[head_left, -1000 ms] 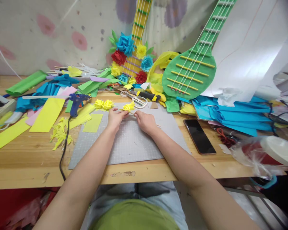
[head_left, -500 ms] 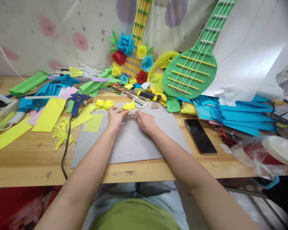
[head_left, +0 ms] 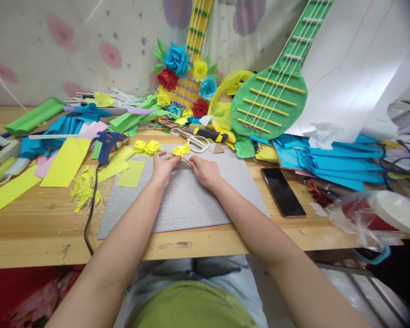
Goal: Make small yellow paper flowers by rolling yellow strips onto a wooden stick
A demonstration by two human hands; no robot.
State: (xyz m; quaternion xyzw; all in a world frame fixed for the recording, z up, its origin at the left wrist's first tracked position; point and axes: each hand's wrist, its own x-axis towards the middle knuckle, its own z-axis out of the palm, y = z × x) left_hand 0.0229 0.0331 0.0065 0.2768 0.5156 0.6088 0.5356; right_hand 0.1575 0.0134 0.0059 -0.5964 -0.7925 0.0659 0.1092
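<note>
Yellow crepe-like paper is gathered into a small flower (head_left: 181,150), which is held up between the two hands, over the far part of a grey cutting mat (head_left: 198,205). The flower is placed just above the fingertips of the left grip (head_left: 164,167), its petals spread outward on the side away from the body. The left grip is narrow, closed about the flower's base, though the exact finger contact is partly hidden by the hand itself. By the right grip (head_left: 205,170), likewise narrow, a thin stick (head_left: 186,160) is pinched; it is seen to run across the short gap between the hands, just below the petals. Whether the stick is fixed to the flower cannot be told.

Just left of the left grip, a pair of yellow flowers (head_left: 146,147) is set side by side at the mat's far left corner, and a yellow paper piece (head_left: 131,174) is laid nearer, over the mat's left edge. White-handled scissors (head_left: 198,144) are placed right behind the held flower. Farther left, a blue glue gun (head_left: 104,150) is stood among paper strips on the wooden tabletop (head_left: 48,232). A dark phone (head_left: 283,192) is laid to the right of the mat, well apart from the right grip.
</note>
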